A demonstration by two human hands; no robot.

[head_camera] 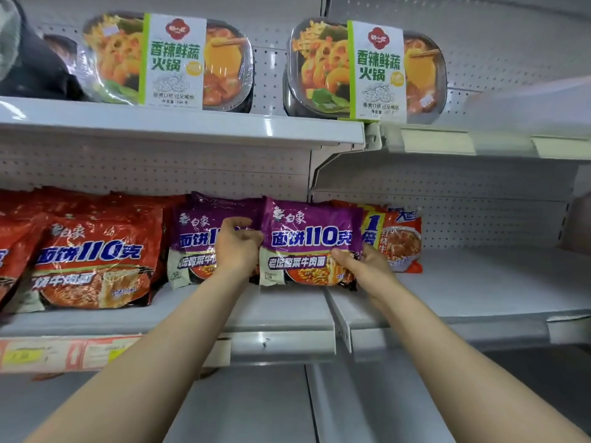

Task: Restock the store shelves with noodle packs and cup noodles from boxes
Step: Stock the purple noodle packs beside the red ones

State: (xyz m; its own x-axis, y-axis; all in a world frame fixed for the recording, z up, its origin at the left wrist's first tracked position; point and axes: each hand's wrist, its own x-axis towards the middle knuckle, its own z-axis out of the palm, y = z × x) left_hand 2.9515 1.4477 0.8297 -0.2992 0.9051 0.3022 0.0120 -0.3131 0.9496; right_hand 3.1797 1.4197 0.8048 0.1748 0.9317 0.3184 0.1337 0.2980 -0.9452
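While both my arms reached up to the middle shelf (287,311), my left hand (238,247) pinched the left edge of a purple noodle pack (311,241), fingers curled over that edge, and my right hand (363,266) gripped its lower right corner, thumb on the front. So both grips were closed on that one pack. It stood upright at the right end of the left shelf bay, near the divider, bottom edge at shelf level; couldn't tell if it fully rested there. Just left, partly behind my left hand, stood a second purple pack (195,241), more purple behind it. Further left leaned a row of red noodle packs (96,260). Right of the held pack, partly hidden by it, stood an orange-red pack (399,241) in the next bay. On the upper shelf (179,123), two hotpot trays (169,59) (364,70) leaned upright, well apart.
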